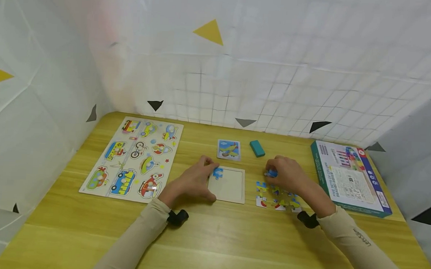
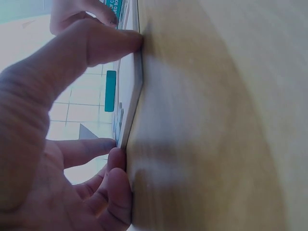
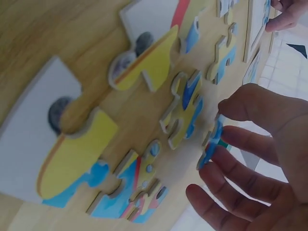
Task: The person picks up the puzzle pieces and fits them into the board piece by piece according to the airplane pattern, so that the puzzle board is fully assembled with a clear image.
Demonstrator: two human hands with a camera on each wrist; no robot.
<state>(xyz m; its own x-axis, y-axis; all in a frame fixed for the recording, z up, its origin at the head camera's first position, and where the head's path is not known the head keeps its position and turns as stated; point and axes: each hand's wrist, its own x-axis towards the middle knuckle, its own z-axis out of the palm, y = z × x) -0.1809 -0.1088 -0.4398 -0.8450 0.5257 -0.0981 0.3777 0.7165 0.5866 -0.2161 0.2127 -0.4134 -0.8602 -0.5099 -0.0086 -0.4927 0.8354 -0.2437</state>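
My left hand (image 1: pixel 192 180) grips the left side of a shallow wooden puzzle tray (image 1: pixel 231 188), thumb at the near corner and fingers at the far one. One blue jigsaw piece (image 1: pixel 218 173) lies in the tray's far left corner. Right of the tray, my right hand (image 1: pixel 290 176) pinches a blue jigsaw piece (image 3: pixel 211 144) between thumb and fingers, just above the table. Several loose jigsaw pieces (image 3: pixel 82 166) with yellow, blue and white parts lie below this hand; it partly hides them in the head view.
Behind the tray lie a picture card (image 1: pixel 229 150) with a yellow plane and a teal block (image 1: pixel 257 148). A vehicle peg puzzle board (image 1: pixel 126 162) is at the left. At the right sits a boxed bead set (image 1: pixel 350 178). A white sheet hangs behind the table.
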